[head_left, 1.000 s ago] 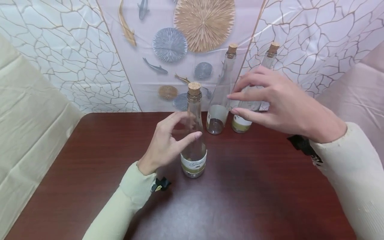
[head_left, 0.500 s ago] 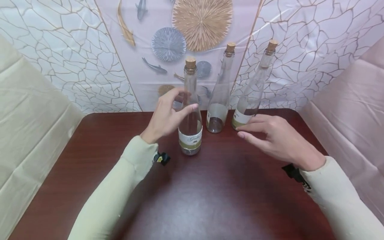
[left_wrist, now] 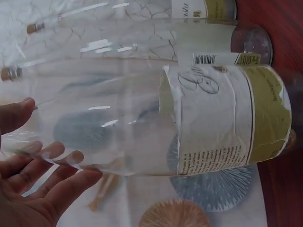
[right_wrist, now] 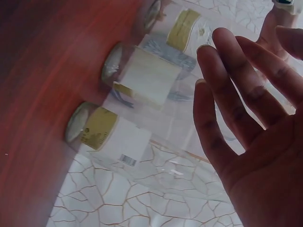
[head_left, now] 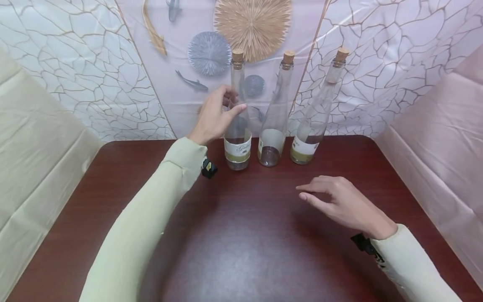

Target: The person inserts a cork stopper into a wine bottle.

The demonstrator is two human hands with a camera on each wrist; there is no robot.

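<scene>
My left hand grips a clear glass bottle by its narrowing upper part, the thumb on the near side and the fingers curled round the other. The bottle is upright with a cork and a white and olive label. Whether its base fully rests on the table cannot be told. To its right stand a second corked bottle and a third corked bottle, in a row with it. My right hand hovers over the table in front of the third bottle. It holds nothing, its fingers loosely bent in the right wrist view.
The dark red wooden table has its back edge just behind the bottles. A patterned backdrop hangs behind it. Pale cloth covers the left side, and pinkish cloth the right.
My left hand has carried its bottle away from me to the back, level with the other two. My right hand has drawn back from beside the third bottle, down and toward me.
</scene>
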